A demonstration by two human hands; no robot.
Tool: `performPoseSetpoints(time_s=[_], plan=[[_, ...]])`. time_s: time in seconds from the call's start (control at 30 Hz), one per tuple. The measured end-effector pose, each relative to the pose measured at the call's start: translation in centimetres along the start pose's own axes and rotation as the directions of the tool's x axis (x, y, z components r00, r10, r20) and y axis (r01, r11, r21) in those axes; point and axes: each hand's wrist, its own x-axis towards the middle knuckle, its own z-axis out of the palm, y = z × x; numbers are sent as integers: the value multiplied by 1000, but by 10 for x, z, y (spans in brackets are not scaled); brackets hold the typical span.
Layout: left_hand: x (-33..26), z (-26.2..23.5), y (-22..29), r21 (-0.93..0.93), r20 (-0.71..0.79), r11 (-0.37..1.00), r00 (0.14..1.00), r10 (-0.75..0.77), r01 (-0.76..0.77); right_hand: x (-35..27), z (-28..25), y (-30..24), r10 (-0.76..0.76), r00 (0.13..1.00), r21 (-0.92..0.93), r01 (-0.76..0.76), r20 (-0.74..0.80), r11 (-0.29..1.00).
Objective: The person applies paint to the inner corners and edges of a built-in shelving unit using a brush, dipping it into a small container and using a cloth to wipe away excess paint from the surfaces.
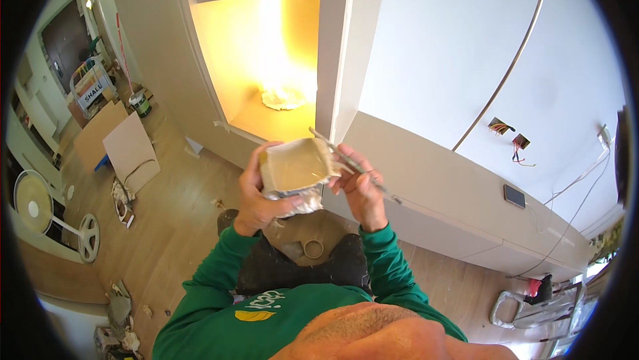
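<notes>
Flat board [297, 163] smeared with smooth, wet-looking tan paste, crinkly shiny plastic wrap [293, 199] under it, thin grey metal blade [346, 160], soft green cloth sleeves [393, 270], matt wooden floor [180, 227], smooth white painted wall [439, 47], roll of brown tape [313, 248], plain brown cardboard sheet [100, 135]

Left hand [256, 193] gripping putty-smeared square board [296, 167], right hand [359, 190] holding thin scraper [346, 160], lit wall niche [266, 47]

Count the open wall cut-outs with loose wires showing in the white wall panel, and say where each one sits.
2. One cut-out sits just right of the curved metal strip; the second cut-out lies just below and right of it. Others may be hidden beyond the picture's rim.
</notes>
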Motion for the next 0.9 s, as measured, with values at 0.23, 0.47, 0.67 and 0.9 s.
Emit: performPoseSetpoints(time_s=[0.23,0.47,0.67,0.9], plan=[[2,17,-9,-14,180,994,979,-100,105,-7,17,-13,122,993,84,-122,5,989],[2,26,-7,7,237,994,965,-111,113,-20,15,-15,60,998,96,-57,-25,994],[3,11,1,23,321,920,869,-377,390,-26,7,-36,-60,984,124,81,-166,989],[113,-32,93,55,-144,992,984,-104,113,-35,-15,-65,-196,954,-23,196,-225,980]])
